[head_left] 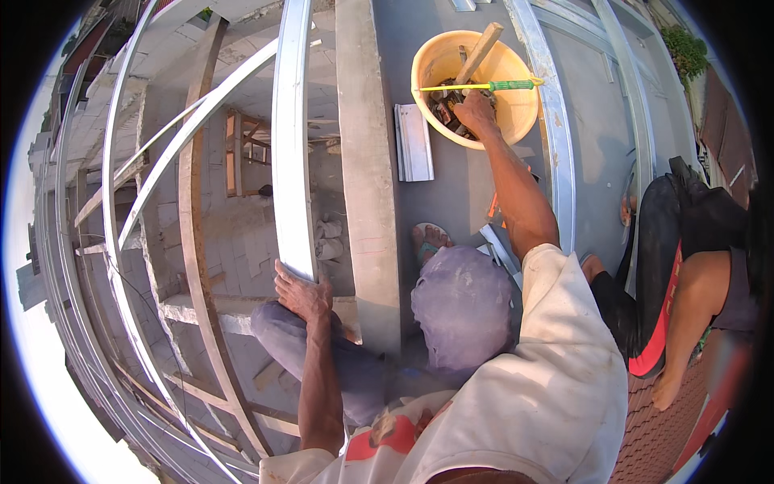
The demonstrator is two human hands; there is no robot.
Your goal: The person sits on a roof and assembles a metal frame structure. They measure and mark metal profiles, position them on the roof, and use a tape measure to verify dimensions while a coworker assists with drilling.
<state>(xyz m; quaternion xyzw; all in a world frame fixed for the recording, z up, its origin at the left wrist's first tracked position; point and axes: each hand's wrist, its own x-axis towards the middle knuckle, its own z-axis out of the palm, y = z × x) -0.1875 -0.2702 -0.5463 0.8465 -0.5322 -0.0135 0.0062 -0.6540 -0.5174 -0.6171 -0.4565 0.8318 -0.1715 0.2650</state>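
Observation:
My left hand (304, 292) grips the near end of a long, silvery metal channel (292, 145), close to my bent left knee. Stretched forward, my right arm reaches into a yellow plastic bucket (520, 113), where my right hand (476, 111) is among small loose metal pieces (446, 103). Its fingertips are hidden there, so I cannot tell whether they hold anything. A screwdriver with a green handle (511, 85) lies across the bucket just beyond that hand. A wooden handle (481, 50) sticks up out of the bucket.
A concrete wall top (369, 169) runs beside the channel, with a deep drop to its left crossed by wooden poles (193, 234) and metal channels. A short ribbed metal piece (414, 143) lies by the bucket. Another person's bent leg (657, 274) is at right, beyond a metal beam (555, 145).

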